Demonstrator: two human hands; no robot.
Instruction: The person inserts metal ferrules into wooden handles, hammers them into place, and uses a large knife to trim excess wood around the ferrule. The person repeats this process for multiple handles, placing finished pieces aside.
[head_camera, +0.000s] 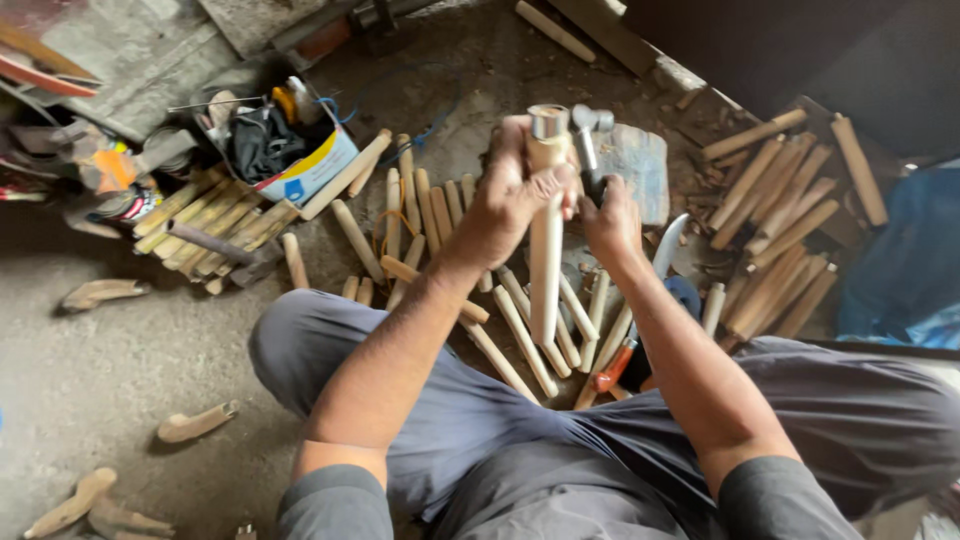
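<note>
**Ferrule sits on the handle end, hammer raised beside it**

Work on this one piece looks to be in its middle stretch. The left hand (510, 195) is closed around a pale wooden handle (546, 255), gripping it near the top and holding it upright above the lap. A metal ring (548, 122), a ferrule by its look, is on the upper end of that handle; whether it is driven fully home or only started cannot be told from this view. The right hand (610, 225) is wrapped around the shaft of a small hammer (590, 135), whose steel head stands just beside the ring, level with it and very near, though contact between them is not clear.

As for what is done and what is left, the surroundings give a rough measure. Loose wooden handles (440, 215) lie in a row on the ground ahead of the knees, and none of them visibly carries a ring. A second stack of wooden blanks (785, 215) lies to the right, and a third bundle of sticks (215, 225) to the left beside a cardboard box (300, 160) stuffed with odds and ends. I judge that most of the stock has yet to be fitted, and no pile of clearly finished pieces shows.

An orange-handled tool (612, 368) and a curved blade (668, 245) lie between the legs, both untouched. A flat stone block (640, 165) sits behind the hands, on the ground.
</note>
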